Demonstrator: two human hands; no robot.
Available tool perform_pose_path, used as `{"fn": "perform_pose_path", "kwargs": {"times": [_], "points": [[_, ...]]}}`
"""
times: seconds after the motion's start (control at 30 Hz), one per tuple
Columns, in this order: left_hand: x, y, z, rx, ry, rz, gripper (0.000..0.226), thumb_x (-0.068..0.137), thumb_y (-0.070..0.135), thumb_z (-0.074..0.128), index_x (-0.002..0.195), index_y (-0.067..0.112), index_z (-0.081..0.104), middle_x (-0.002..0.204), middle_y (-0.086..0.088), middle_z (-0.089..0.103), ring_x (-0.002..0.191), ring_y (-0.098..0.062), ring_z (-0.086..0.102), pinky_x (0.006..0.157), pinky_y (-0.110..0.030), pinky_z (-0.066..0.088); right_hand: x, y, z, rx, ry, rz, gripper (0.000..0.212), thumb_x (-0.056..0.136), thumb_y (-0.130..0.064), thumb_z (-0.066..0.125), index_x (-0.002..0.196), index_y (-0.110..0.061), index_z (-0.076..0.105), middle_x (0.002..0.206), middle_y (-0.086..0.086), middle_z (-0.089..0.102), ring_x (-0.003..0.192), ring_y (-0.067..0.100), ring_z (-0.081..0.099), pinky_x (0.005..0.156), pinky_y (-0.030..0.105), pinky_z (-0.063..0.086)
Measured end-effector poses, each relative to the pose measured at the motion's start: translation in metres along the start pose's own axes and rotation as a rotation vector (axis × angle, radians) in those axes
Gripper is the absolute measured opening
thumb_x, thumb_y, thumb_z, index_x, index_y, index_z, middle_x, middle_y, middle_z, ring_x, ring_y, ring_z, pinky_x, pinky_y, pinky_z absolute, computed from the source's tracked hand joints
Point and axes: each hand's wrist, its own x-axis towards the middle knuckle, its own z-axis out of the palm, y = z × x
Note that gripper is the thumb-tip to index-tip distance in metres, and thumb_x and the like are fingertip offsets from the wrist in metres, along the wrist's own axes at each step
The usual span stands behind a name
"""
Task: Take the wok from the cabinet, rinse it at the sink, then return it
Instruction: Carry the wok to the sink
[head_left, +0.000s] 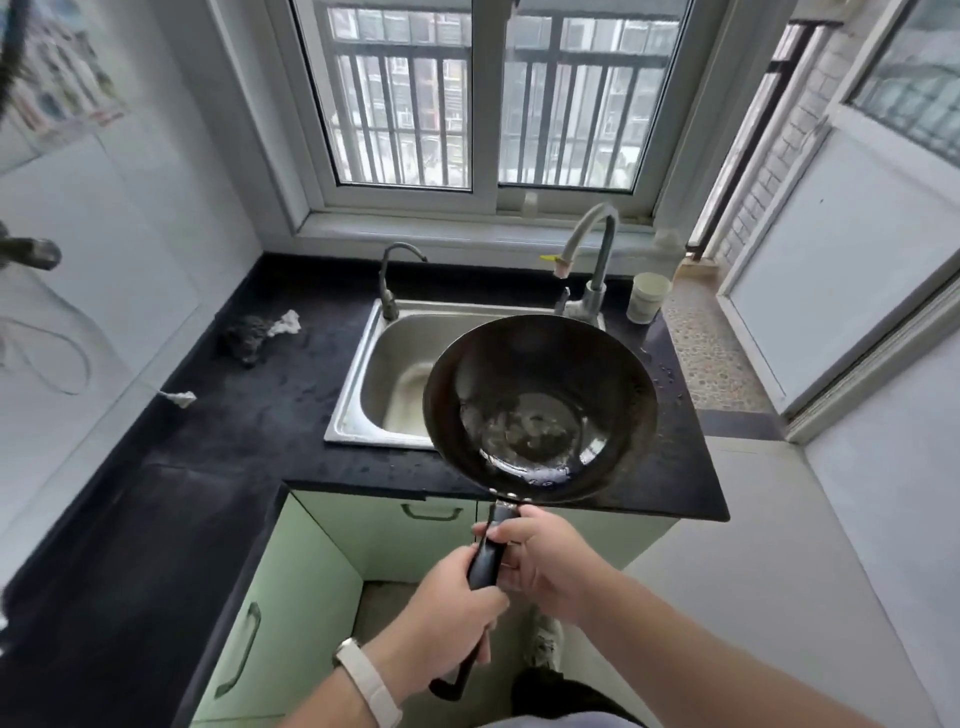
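A dark round wok (540, 410) hangs in the air over the front right part of the steel sink (384, 364), its bowl facing up with a little water pooled at the near side. Both hands grip its long black handle: my left hand (452, 618) holds the lower part, and my right hand (540, 561) holds it just below the rivets. The tall grey faucet (597, 249) stands behind the wok; no water is seen running. Under the counter are pale green cabinet doors (415, 530).
A black L-shaped countertop (234, 441) surrounds the sink. A dark scrubber with a white scrap (260, 332) lies left of the sink, with another scrap (179, 397) further left. A second small faucet (389, 280) and a white cup (647, 296) stand at the back. A barred window is behind.
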Motion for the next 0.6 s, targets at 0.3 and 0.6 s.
{"fn": "perform_pose_path", "kwargs": {"times": [0.3,0.6], "points": [[0.069,0.028,-0.006,-0.055,0.146,-0.132,0.017,0.084,0.0,0.05,0.096,0.01,0.056,0.059,-0.003,0.055,0.036,-0.02,0.049,0.041,-0.026,0.04,0.08,-0.05,-0.013,-0.04,-0.113,0.134,0.025,0.087,0.016,0.05,0.103,-0.003,0.054,0.097,0.018,0.072,0.084,0.033,0.069,0.092,0.052,0.052],[0.127,0.041,-0.007,-0.043,0.239,-0.254,0.013,0.085,0.003,0.053,0.097,0.001,0.05,0.058,-0.002,0.053,0.034,-0.017,0.048,0.04,-0.025,0.04,0.136,-0.089,-0.03,-0.154,-0.221,0.243,0.02,0.092,0.011,0.055,0.107,-0.002,0.054,0.096,0.015,0.073,0.09,0.034,0.069,0.09,0.052,0.058]]}}
